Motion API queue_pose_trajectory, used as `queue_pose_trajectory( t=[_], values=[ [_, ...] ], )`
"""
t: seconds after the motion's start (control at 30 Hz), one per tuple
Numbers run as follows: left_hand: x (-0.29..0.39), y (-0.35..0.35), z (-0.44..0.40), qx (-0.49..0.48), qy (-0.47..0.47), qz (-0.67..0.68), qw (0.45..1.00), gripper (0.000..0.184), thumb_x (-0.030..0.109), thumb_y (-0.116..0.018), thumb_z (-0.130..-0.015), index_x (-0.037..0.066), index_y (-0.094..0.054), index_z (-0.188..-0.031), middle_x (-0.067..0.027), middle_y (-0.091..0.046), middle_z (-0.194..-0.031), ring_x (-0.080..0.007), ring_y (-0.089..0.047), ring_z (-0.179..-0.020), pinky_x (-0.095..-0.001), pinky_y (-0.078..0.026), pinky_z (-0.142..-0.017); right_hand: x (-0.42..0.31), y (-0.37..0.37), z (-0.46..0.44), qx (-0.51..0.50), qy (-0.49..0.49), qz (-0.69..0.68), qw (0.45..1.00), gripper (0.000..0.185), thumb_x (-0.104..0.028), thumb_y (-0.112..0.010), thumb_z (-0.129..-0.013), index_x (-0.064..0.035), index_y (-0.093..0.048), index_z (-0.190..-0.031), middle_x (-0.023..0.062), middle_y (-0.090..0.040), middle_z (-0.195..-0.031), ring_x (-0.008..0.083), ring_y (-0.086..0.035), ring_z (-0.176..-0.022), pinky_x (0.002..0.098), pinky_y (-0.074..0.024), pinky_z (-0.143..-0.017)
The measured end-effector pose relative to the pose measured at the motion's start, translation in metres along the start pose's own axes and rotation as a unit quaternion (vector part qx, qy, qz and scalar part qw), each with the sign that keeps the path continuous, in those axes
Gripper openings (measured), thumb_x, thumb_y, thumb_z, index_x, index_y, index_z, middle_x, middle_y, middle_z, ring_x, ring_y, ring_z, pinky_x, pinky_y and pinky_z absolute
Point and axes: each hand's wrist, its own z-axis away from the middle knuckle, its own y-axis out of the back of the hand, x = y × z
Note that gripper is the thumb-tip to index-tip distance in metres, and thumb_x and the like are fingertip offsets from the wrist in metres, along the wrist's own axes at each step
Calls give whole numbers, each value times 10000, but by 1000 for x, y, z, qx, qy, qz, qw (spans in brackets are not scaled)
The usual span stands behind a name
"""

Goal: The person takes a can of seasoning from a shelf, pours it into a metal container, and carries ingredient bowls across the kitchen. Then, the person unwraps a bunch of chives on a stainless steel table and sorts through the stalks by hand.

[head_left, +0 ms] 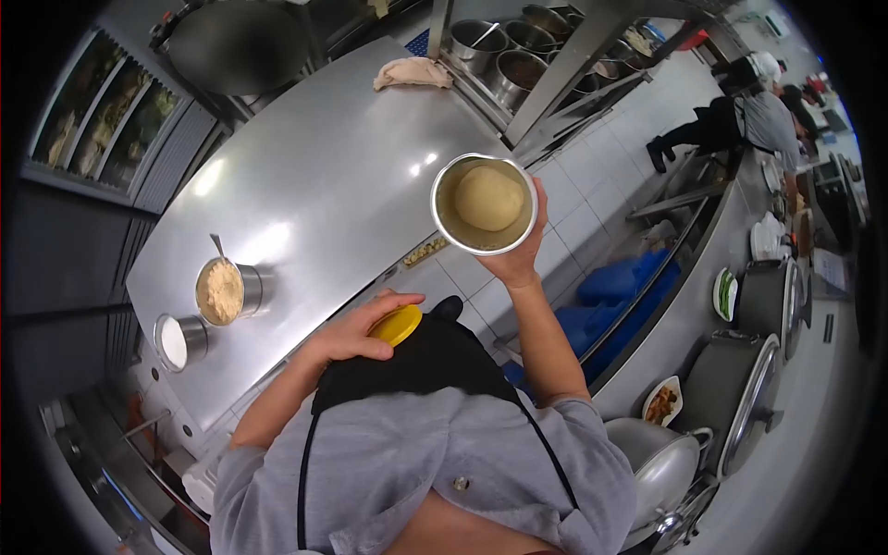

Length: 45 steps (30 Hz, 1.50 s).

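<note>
Worktop (324,176): one, steel, filling the upper left and centre of the frame.

Bowl (447,211): one, steel, right of centre, held aloft off the worktop, mouth facing the camera.

Right hand (524,257): one, right of centre. Grip spread wide around the bowl's right and lower side; fingers mostly hidden behind it.

Left hand (354,337): one, below centre. Grip partly closed, thumb and fingers spanning a yellow disc; underside not visible.

Cloth (413,73): one, crumpled, top centre, at the worktop's far edge.

Larger pot (251,289): one, left of frame, on the worktop, holding tan crumbs (223,293).

Dough (488,198): one pale, smooth, rounded mass, inside the bowl.

Smaller pot (195,340): one, just beside the larger, lower left; white contents, powder or liquid uncertain.

Disc (399,326): one, apparently a lid, apart from the bowl.

Spoon (217,245): one, handle projecting from the larger pot.

Step in hand, as judged: carrying the dough, bowl uncovered. Next move calls for a firm right grip and a steady bowl.
</note>
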Motion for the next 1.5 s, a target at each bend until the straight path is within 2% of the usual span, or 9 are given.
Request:
queue_pose_trajectory(
  t=[0.2,0.27,0.5,0.73,0.97,1.07,1.17,1.4,1.5],
  values=[
    [3,-1,18,96,5,-6,995,883,546,-715,-812,59,-427,-1491,-139,-469,-1430,-253,-442,-1318,-363,-312,-1126,15,-15,12,-90,-186,-148,967,1078,-142,-930,-628,-13,-297,-1491,174,-443,-1424,307,-482,-1309,420,-427,-1062],
    [0,-3,39,161,-26,47,986,818,519,-664,-839,73,-438,-1486,-121,-490,-1411,-244,-447,-1310,-371,-316,-1120,-3,-31,10,-36,-47,-137,989,1116,-147,-928,-639,-11,-249,-1513,176,-439,-1425,295,-501,-1283,413,-431,-1062],
    [-25,-4,113,282,-41,213,935,768,502,-547,-810,122,-449,-1470,-123,-526,-1368,-231,-543,-1231,-395,-452,-1003,-53,-97,13,-208,-92,-156,961,1198,-171,-955,-600,-27,-201,-1520,185,-402,-1432,294,-477,-1288,425,-399,-1084],
    [-51,-4,198,388,-112,386,829,705,445,-506,-830,111,-428,-1447,-186,-544,-1350,-291,-590,-1199,-437,-557,-882,-65,-154,58,-283,-321,-263,865,1150,-208,-975,-580,-9,-268,-1465,166,-412,-1387,268,-431,-1301,424,-370,-1096],
    [-76,15,249,425,-196,403,787,563,444,-581,-858,137,-456,-1313,-165,-564,-1279,-332,-588,-1182,-507,-578,-880,-110,-171,95,7,-206,-159,966,868,-168,-921,-661,27,-447,-1361,161,-483,-1266,294,-464,-1242,411,-373,-1077],
    [-76,31,267,424,-202,475,744,523,375,-619,-831,138,-461,-1269,-158,-562,-1273,-344,-588,-1177,-518,-581,-867,-107,-140,149,-158,-170,-39,972,745,-132,-865,-729,30,-470,-1339,163,-522,-1234,303,-498,-1207,403,-403,-1041],
    [-62,48,271,503,-115,337,787,751,272,-625,-800,170,-342,-1489,-124,-412,-1457,-302,-559,-1195,-468,-563,-876,-155,-163,121,-415,-88,-152,893,665,-122,-806,-791,19,-476,-1351,170,-537,-1304,289,-513,-1218,388,-421,-1016],
    [-54,76,250,478,-62,271,833,1018,239,-638,-757,238,-93,-1616,-78,-327,-1522,-262,-522,-1180,-398,-565,-828,-185,-311,63,-270,-409,-412,768,556,-410,-492,-1043,0,-474,-1418,157,-492,-1438,229,-460,-1336,380,-336,-1123],
    [-55,64,243,469,-107,297,825,1020,210,-624,-769,262,-60,-1618,-72,-328,-1530,-245,-525,-1170,-392,-549,-833,-190,-333,72,-327,-374,-439,748,564,-460,-441,-1055,-3,-524,-1376,143,-541,-1374,203,-519,-1261,349,-392,-1077]
  ],
)
